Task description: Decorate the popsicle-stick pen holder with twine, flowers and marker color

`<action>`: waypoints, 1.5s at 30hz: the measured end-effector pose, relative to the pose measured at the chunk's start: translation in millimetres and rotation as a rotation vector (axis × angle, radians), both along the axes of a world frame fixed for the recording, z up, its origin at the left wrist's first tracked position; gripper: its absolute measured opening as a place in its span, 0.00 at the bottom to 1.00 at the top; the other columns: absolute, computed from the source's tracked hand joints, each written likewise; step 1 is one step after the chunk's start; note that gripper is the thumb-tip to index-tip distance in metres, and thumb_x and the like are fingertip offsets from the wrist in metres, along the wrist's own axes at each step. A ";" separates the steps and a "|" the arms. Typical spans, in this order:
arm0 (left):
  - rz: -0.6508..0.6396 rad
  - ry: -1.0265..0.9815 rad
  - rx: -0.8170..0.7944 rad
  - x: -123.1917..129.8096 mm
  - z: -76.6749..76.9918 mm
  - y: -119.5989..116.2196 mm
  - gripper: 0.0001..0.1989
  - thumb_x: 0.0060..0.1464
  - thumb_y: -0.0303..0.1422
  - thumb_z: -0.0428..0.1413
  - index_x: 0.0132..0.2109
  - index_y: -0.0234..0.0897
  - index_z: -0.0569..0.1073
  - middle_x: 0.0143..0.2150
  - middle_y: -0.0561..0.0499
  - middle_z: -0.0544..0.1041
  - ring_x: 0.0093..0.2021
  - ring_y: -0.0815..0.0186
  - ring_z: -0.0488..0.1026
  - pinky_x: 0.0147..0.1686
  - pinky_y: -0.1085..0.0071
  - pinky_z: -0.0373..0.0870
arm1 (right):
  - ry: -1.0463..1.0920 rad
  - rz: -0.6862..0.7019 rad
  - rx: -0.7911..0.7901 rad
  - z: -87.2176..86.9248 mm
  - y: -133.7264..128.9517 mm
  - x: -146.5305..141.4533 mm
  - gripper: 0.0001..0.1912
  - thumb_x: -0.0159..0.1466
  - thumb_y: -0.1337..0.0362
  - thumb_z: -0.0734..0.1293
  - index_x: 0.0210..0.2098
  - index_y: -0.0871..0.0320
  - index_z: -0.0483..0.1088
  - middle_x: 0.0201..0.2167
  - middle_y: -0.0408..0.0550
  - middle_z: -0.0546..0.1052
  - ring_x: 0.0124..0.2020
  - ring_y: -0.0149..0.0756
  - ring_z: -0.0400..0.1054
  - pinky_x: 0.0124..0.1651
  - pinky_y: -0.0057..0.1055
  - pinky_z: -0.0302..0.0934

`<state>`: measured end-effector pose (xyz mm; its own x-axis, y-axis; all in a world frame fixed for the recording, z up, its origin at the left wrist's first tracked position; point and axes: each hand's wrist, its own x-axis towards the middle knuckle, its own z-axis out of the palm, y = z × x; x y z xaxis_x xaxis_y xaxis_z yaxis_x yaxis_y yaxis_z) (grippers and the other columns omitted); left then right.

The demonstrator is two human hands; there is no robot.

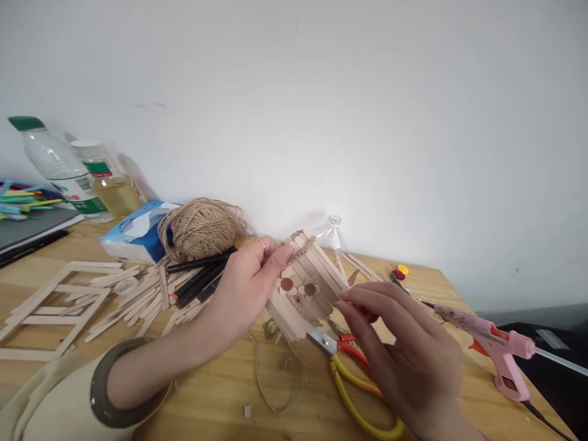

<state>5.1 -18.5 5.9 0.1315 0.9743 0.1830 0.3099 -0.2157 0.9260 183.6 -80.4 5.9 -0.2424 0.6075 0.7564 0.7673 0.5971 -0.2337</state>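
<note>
My left hand (250,275) is closed on the upper left side of a craft-stick panel (316,275), thumb on its face. The panel is tilted. It bears a strip of twine near the top and two flower shapes (287,284) with brown centres. My right hand (404,343) has thumb and forefinger pinched together at the panel's lower right edge. What lies between those fingertips is too small to tell. Beneath the panel and right hand lie scissors (342,367) with red and yellow handles, partly covered. A loose length of twine (260,380) curves across the table below the panel.
A pink glue gun (491,337) lies at the right table edge. To the left are loose craft sticks (133,306), stick frames (68,294), black markers (202,275), a twine ball (202,226), a tissue pack (138,233) and bottles (59,165). A clear plastic piece (331,233) stands behind the panel.
</note>
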 end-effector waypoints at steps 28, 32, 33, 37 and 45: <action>-0.021 -0.005 0.089 1.0 0.7 -18.6 0.17 0.59 0.41 0.47 0.25 0.39 0.60 0.20 0.58 0.60 0.22 0.71 0.58 0.21 0.75 0.58 | -0.231 -0.141 0.139 -4.0 3.3 -8.4 0.08 0.60 0.77 0.62 0.32 0.56 0.64 0.26 0.45 0.74 0.27 0.32 0.68 0.31 0.28 0.63; 0.027 -0.022 0.109 1.7 3.8 -18.1 0.16 0.58 0.40 0.48 0.24 0.39 0.60 0.19 0.58 0.59 0.20 0.72 0.56 0.19 0.75 0.56 | -0.029 -0.123 0.040 4.4 2.0 -6.0 0.09 0.60 0.76 0.62 0.32 0.54 0.63 0.26 0.42 0.72 0.26 0.30 0.66 0.30 0.28 0.61; 0.031 -0.029 0.113 2.0 4.5 -18.3 0.16 0.58 0.39 0.48 0.24 0.39 0.60 0.19 0.58 0.59 0.20 0.71 0.56 0.19 0.75 0.56 | 0.011 -0.122 0.001 5.2 1.6 -5.9 0.07 0.61 0.73 0.63 0.33 0.54 0.64 0.27 0.42 0.71 0.28 0.32 0.66 0.31 0.29 0.61; 0.035 -0.067 0.110 2.9 6.3 -21.4 0.15 0.58 0.40 0.48 0.25 0.39 0.62 0.19 0.58 0.61 0.20 0.71 0.57 0.19 0.76 0.57 | 0.216 -0.154 -0.179 -0.7 2.0 -7.0 0.07 0.61 0.61 0.65 0.38 0.52 0.62 0.43 0.51 0.66 0.49 0.44 0.62 0.47 0.41 0.61; -0.128 -0.478 -0.190 8.5 -2.1 -27.3 0.11 0.57 0.42 0.52 0.34 0.40 0.69 0.26 0.56 0.71 0.27 0.71 0.69 0.27 0.77 0.69 | 0.639 0.083 -0.618 -14.2 3.6 -10.7 0.18 0.63 0.61 0.61 0.51 0.46 0.55 0.59 0.46 0.59 0.60 0.38 0.55 0.53 0.33 0.62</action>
<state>13.6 -45.8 3.8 0.1971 0.9776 0.0731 -0.1744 -0.0384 0.9839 172.9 -76.8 -8.3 0.0523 0.9509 0.3051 0.3398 0.2703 -0.9008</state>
